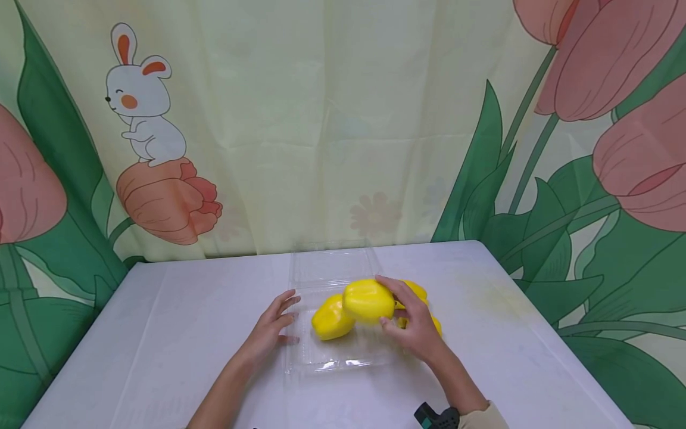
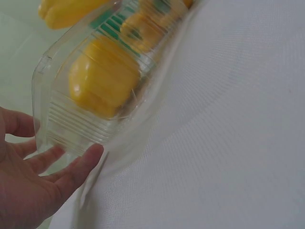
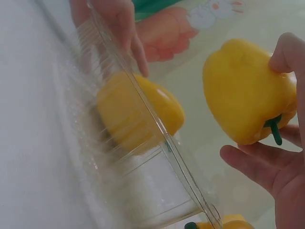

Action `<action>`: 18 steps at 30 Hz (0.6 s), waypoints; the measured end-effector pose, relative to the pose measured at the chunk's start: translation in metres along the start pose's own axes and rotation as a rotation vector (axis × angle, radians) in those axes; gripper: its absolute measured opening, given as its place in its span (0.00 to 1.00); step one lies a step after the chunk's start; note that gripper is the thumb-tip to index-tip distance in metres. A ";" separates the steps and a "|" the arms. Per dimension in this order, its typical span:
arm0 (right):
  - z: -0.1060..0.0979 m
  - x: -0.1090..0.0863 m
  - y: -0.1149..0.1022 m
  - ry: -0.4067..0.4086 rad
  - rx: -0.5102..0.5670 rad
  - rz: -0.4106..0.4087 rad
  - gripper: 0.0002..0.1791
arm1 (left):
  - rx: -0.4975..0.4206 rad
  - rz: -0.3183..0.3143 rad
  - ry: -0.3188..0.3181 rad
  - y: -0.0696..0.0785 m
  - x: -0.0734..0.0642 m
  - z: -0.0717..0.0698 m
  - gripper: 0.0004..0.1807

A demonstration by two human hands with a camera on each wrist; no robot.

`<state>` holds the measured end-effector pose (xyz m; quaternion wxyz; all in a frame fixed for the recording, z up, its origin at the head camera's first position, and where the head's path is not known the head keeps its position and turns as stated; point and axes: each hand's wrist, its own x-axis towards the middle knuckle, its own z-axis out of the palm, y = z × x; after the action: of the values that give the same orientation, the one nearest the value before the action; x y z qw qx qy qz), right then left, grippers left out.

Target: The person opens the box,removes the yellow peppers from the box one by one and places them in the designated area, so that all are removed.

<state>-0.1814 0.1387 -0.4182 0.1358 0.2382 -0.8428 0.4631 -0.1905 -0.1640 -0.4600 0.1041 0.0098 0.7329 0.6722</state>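
A clear plastic clamshell box [image 1: 321, 359] lies on the table with its lid folded back. Inside its left part rests one yellow bell pepper [image 1: 331, 319]. My right hand [image 1: 419, 330] grips a second yellow bell pepper [image 3: 243, 90] between thumb and fingers, raised above the box; its green stem [image 3: 273, 125] points toward the palm. With fingers spread and loosely bent, my left hand [image 1: 268, 333] touches the left wall of the box. More yellow bell peppers [image 1: 415, 289] sit by the box's right side, partly hidden behind my right hand.
The open lid [image 1: 333, 266] reaches to the back edge of the white-covered table [image 1: 187, 345]. Behind hangs a curtain [image 1: 268, 131] printed with tulips and a rabbit. A dark wrist device [image 1: 436, 416] shows near my right sleeve.
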 end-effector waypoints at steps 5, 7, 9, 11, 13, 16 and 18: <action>-0.004 0.001 0.001 -0.024 0.100 0.026 0.40 | 0.002 0.010 -0.009 0.000 0.000 -0.001 0.30; -0.005 0.002 0.001 -0.031 0.142 0.035 0.40 | 0.003 0.011 -0.012 -0.001 0.000 -0.001 0.29; -0.006 0.002 0.001 -0.036 0.186 0.037 0.40 | 0.004 0.011 -0.013 0.000 0.000 -0.001 0.29; -0.007 0.002 0.002 -0.040 0.225 0.033 0.40 | 0.005 0.009 -0.012 0.000 0.000 -0.001 0.29; -0.008 0.002 0.003 -0.045 0.266 0.019 0.40 | 0.007 0.008 -0.012 0.000 0.000 -0.001 0.29; -0.009 0.002 0.004 -0.054 0.297 0.005 0.40 | 0.004 0.011 -0.009 0.000 0.000 0.000 0.29; -0.010 0.002 0.004 -0.058 0.301 0.000 0.40 | 0.003 0.012 -0.009 0.000 0.000 0.000 0.29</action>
<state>-0.1855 0.1481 -0.4152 0.0742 0.2691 -0.7676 0.5770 -0.1902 -0.1644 -0.4598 0.1034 0.0171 0.7333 0.6717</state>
